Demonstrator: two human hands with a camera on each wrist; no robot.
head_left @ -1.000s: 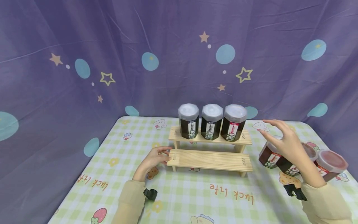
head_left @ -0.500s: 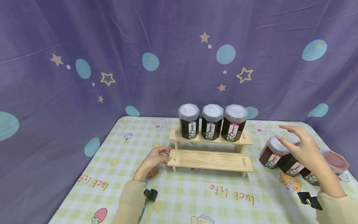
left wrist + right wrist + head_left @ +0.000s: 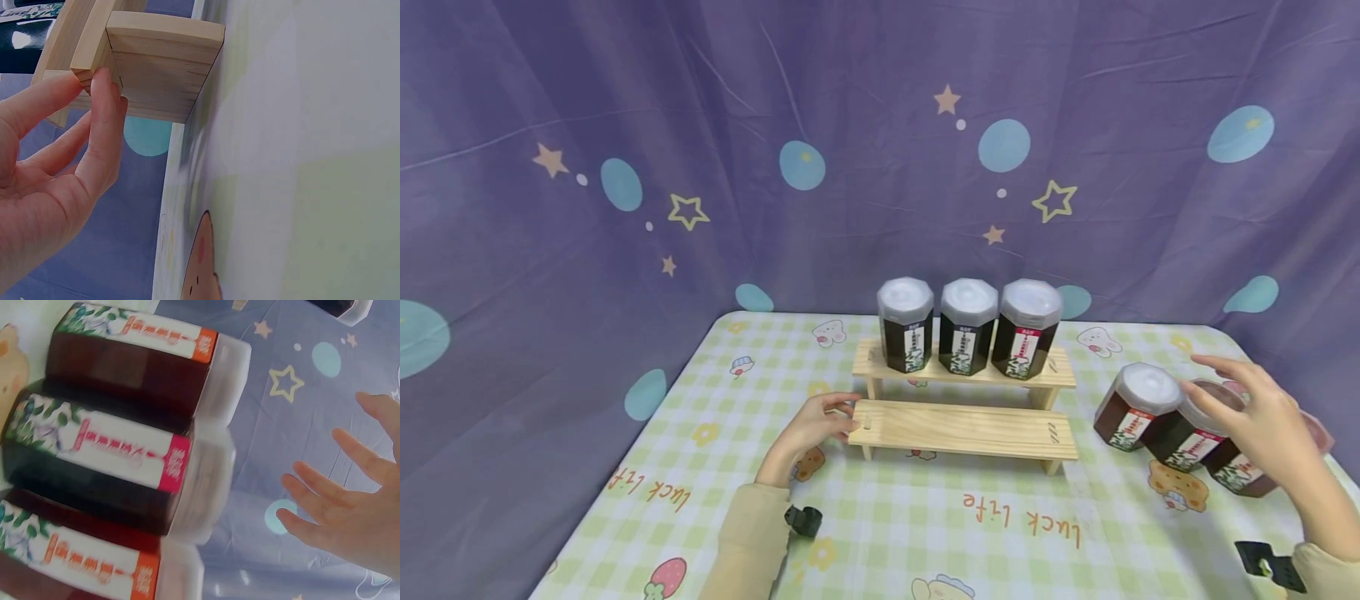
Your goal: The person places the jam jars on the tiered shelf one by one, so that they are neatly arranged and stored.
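Wooden rack (image 3: 970,429) mid-table (image 3: 880,533); L hand (image 3: 811,427) pinches its L end, thumb & fingers clamped on the wood. 3 dark jars (image 3: 967,337) upright on upper tier (image 3: 869,360). Far R, 3 more jars (image 3: 1172,437), side by side; R hand (image 3: 1266,421) above, thumb & fingers apart.

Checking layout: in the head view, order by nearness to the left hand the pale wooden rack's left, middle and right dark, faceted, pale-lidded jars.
1. Left jar, row's left end.
2. Middle jar, between the others.
3. Right jar, row's right end.
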